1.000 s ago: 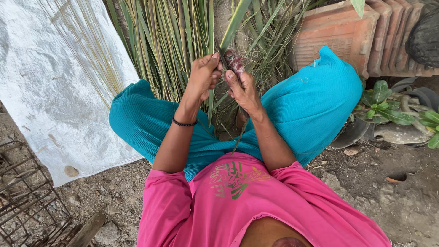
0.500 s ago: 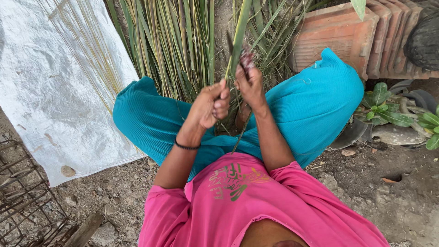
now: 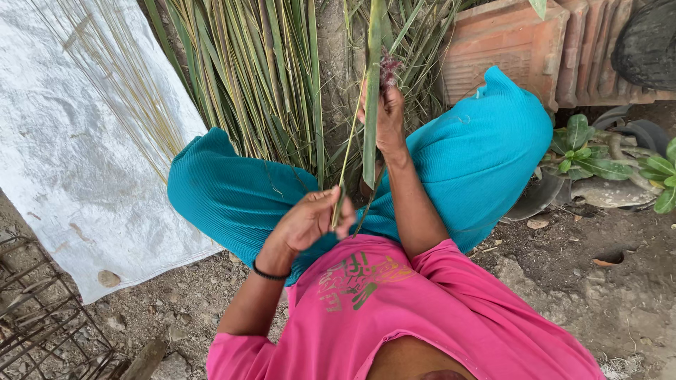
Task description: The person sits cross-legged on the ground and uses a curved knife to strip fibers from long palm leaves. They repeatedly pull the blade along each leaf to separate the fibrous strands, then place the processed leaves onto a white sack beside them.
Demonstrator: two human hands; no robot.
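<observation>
So the person is sitting on the dirt ground (image 3: 591,302) with knees up, in teal trousers (image 3: 479,155) and a pink shirt (image 3: 394,309). The right hand (image 3: 386,116) is raised up in front, fingers closed around a long green palm leaf (image 3: 370,105) that runs straight up out of the top of the view and hangs down to about knee level. There's something small and reddish (image 3: 389,69) sticking up from that same fist, can't really tell what it is.

The left hand (image 3: 313,222) sits lower, close to the lap, fingers pinched tight on a thin pale strip (image 3: 346,158) that runs up alongside the leaf, just beside its left edge. It has a black band (image 3: 267,273) on the wrist.

Behind the knees is a big leaning bundle of the same long leaves (image 3: 246,77). A white woven sheet (image 3: 77,155) with thin sticks on it lies off to the left, stacked clay roof tiles (image 3: 521,42) top right, and a small green plant (image 3: 584,151) beside them.
</observation>
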